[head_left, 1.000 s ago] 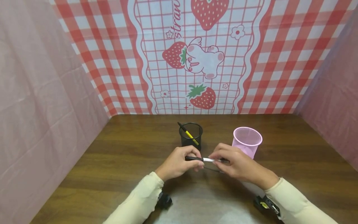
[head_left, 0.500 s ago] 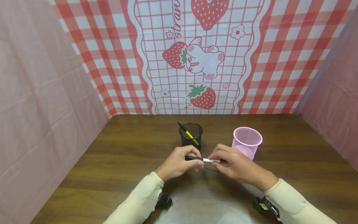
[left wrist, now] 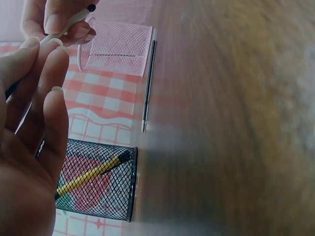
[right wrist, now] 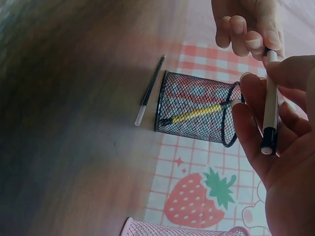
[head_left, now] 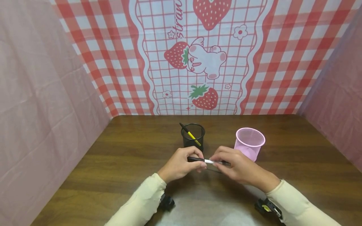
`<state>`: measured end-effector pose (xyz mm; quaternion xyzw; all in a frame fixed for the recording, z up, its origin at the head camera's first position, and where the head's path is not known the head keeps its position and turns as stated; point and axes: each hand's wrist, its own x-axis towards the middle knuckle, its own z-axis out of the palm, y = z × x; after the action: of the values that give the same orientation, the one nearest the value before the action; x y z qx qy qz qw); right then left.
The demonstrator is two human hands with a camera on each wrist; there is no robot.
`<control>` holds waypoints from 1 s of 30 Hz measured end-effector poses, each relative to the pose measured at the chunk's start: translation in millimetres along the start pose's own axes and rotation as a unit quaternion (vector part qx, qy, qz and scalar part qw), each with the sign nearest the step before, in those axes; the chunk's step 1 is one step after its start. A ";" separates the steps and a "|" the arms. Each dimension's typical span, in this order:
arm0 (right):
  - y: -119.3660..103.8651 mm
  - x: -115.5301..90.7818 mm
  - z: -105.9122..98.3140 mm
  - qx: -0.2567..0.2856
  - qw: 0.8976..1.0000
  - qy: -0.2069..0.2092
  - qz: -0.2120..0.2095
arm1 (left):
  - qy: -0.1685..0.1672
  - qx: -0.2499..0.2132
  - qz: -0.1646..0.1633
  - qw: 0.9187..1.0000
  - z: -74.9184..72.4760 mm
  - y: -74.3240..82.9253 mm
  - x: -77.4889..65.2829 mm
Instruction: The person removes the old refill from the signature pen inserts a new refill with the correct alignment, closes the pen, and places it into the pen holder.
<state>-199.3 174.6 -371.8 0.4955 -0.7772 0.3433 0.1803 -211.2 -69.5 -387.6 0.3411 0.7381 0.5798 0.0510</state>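
A black-and-white pen [head_left: 208,161] is held level between both hands above the table. My left hand [head_left: 181,164] pinches its black part between thumb and fingers. The white barrel [right wrist: 270,105] is pinched by my right hand [head_left: 238,164], and a black end sticks out past those fingers. How the black and white parts meet is hidden by fingertips. Beneath the hands, a thin dark pen refill [left wrist: 149,83] lies on the table, its pointed tip showing in the left wrist view and its pale end in the right wrist view.
Behind the left hand stands a black mesh pen cup [head_left: 193,138] with a yellow-and-black pen [head_left: 192,136] leaning inside. A pink mesh cup [head_left: 250,141] stands behind the right hand. The brown wooden table [head_left: 127,141] ends at a red-checked strawberry cloth [head_left: 118,78].
My right hand has shifted slightly left along the pen, so less white shows between the hands. The left hand keeps its grip, and the cups stay put.
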 end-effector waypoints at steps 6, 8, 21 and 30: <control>-1.8 0.3 -1.0 0.012 1.000 -0.003 0.014 | 0.011 0.010 0.001 1.000 1.1 0.2 -0.3; -2.5 0.3 -0.6 0.016 1.000 -0.002 0.017 | 0.009 0.014 -0.002 1.000 0.6 -0.2 -0.6; -3.8 -2.3 1.1 0.022 0.998 0.015 0.051 | -0.006 0.009 0.010 1.000 -0.3 -0.7 -0.7; -4.5 -4.0 2.4 0.041 0.995 0.012 0.088 | -0.016 0.007 0.024 1.000 -0.6 -1.5 -0.6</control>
<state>-193.4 174.2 -374.3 0.4283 -0.8004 0.3959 0.1384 -211.7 -70.6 -389.0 0.3687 0.7327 0.5702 0.0464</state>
